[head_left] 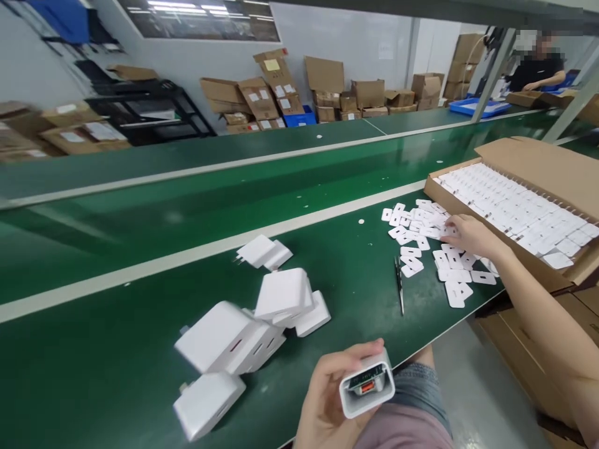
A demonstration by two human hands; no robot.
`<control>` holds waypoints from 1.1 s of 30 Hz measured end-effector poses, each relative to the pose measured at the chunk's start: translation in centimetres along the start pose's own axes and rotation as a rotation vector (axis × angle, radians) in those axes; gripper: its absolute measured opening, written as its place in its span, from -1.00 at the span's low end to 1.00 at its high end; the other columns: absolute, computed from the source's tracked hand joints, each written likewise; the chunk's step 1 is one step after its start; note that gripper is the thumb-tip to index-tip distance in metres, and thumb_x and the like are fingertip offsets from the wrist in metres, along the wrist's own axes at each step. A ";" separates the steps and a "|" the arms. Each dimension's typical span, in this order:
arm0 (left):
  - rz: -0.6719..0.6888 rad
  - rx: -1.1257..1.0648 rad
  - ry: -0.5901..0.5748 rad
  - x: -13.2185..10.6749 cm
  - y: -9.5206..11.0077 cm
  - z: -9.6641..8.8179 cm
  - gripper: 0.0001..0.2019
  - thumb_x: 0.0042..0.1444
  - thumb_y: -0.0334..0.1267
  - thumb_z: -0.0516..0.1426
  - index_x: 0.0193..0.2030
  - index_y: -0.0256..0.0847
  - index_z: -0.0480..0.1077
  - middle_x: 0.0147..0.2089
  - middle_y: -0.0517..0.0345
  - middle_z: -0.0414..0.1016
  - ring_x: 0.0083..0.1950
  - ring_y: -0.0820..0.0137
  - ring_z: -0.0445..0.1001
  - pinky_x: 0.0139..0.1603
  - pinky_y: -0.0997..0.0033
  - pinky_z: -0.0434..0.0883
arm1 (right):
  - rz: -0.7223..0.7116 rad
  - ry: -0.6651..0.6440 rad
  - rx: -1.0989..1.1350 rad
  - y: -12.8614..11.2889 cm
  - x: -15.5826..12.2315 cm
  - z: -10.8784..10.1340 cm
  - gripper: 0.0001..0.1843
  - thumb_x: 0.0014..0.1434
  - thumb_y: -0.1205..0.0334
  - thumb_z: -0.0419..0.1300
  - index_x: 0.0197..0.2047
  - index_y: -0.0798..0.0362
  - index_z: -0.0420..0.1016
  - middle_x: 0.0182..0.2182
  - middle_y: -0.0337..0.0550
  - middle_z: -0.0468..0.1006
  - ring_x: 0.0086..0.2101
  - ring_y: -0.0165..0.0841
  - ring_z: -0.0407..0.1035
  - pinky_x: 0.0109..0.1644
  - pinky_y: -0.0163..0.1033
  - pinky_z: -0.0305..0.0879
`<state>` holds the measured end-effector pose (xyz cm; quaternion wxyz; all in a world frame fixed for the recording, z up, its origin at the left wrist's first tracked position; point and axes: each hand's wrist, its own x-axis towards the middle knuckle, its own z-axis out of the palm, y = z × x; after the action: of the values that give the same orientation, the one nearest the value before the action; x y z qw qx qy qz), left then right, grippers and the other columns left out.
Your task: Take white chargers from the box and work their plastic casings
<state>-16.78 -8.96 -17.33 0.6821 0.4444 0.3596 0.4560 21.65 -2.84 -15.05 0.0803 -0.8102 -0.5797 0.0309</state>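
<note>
My left hand (pixel 327 393) is wrapped round a white charger housing (pixel 347 399) at the table's front edge. Its uncovered end faces me, showing a green circuit board and an orange USB port inside. My right hand (pixel 472 236) reaches over a loose pile of small white end covers (pixel 418 221), several with a slot cut in them. Its fingertips touch the pile; whether a cover is pinched between them is hidden. Black tweezers (pixel 399 285) lie left of the covers. Several white chargers (pixel 219 337) sit in a cluster on the left part of the green table.
An open cardboard box (pixel 515 206) filled with rows of white pieces stands at the right. A pale strip (pixel 299 221) borders the green conveyor behind the table. Cartons (pixel 262 96) line the wall. A co-worker (pixel 538 68) sits at the far right beside a blue tray (pixel 480 107).
</note>
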 end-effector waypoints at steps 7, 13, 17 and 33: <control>0.128 -0.039 -0.058 -0.3 0.7 0.5 -0.75 0.08 -0.30 0.37 -0.17 -0.05 0.42 -0.03 0.10 0.62 0.14 0.18 0.56 0.07 0.27 0.53 | 0.019 0.043 0.109 -0.6 0.5 -0.1 -0.72 0.25 0.08 0.23 -0.07 0.09 0.45 -0.06 0.21 0.57 -0.07 -0.05 0.45 -0.12 -0.09 0.34; 0.025 -0.046 -0.046 -0.4 1.5 -0.4 -0.76 0.10 -0.20 0.37 -0.18 -0.08 0.42 -0.02 0.03 0.62 0.18 0.16 0.53 0.02 0.32 0.53 | 0.050 0.061 0.075 -1.9 -0.4 -0.1 -0.59 0.31 0.07 0.17 0.13 0.11 0.37 -0.10 0.19 0.59 -0.11 -0.02 0.48 -0.14 -0.06 0.30; -0.020 -0.036 -0.043 -0.1 1.7 -0.8 -0.72 0.03 -0.14 0.40 -0.22 -0.12 0.43 -0.01 -0.02 0.63 0.18 0.14 0.54 0.03 0.34 0.52 | 0.062 0.062 0.025 -2.8 0.3 0.7 -0.50 0.34 -0.02 0.10 0.15 0.22 0.37 -0.09 0.33 0.56 -0.06 0.11 0.45 -0.11 0.02 0.30; -0.011 0.048 0.035 1.1 1.5 -2.1 -0.71 0.07 -0.07 0.36 -0.15 -0.14 0.51 0.04 -0.07 0.61 0.16 0.11 0.56 0.00 0.32 0.60 | -0.623 0.308 0.272 -11.0 -10.2 -2.2 -0.57 0.40 0.29 0.09 0.30 -0.14 0.31 0.06 -0.05 0.57 0.02 -0.16 0.48 0.09 -0.02 0.46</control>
<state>-18.75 -7.09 -16.76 0.6673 0.4508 0.3847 0.4511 8.38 -9.27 -11.54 0.2792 -0.5718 -0.7703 -0.0406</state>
